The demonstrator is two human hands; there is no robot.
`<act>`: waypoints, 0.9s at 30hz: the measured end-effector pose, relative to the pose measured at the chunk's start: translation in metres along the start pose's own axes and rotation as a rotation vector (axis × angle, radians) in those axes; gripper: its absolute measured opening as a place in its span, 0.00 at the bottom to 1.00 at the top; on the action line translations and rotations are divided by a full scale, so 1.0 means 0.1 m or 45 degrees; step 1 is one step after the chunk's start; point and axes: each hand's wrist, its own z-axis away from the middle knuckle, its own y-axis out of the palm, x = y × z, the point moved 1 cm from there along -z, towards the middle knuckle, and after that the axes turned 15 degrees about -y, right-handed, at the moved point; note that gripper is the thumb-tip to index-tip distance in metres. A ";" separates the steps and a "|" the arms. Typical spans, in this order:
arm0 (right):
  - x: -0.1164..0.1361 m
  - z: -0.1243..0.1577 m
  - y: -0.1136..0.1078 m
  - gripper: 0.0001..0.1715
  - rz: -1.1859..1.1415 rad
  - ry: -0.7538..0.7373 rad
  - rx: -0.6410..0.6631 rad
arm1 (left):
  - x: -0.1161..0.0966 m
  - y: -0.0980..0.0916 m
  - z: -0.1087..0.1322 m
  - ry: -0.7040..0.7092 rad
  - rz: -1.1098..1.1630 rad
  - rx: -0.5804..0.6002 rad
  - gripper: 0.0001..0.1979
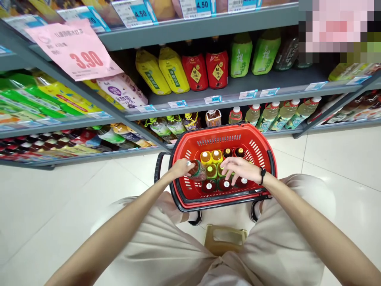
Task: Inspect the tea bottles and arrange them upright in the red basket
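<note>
A red shopping basket (208, 200) with black handles stands on the floor between my knees. At its left side my left hand (182, 168) is closed around the neck of a dark drink bottle (199, 171), which tilts into the basket. Over the right half hovers my right hand (242, 169), its fingers spread and bent slightly downward, with nothing visible in them. Beneath it several bottles stand upright in rows: yellow bottles (216, 156), dark-capped bottles (228, 152), green-capped bottles (211, 171) and dark bottles with white caps (209, 186). My right hand partly hides some of them.
Ahead, a grey shelf (238, 85) bears yellow bottles (174, 69), red bottles (216, 69) and green bottles (241, 55). Large handled bottles (269, 115) line the level below. A pink price sign (76, 49) hangs upper left. A low stool (220, 248) is beneath me.
</note>
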 end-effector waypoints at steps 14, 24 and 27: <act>0.32 0.26 0.04 0.09 0.311 0.047 0.013 | -0.23 0.36 -0.53 -0.171 -0.492 -0.004 0.18; 0.30 0.47 -0.13 0.10 0.364 -0.006 0.014 | -0.24 0.39 -0.66 -0.118 -0.740 0.086 0.18; 0.28 0.45 -0.14 0.09 0.382 -0.015 0.019 | -0.26 0.42 -0.66 -0.057 -0.859 0.063 0.17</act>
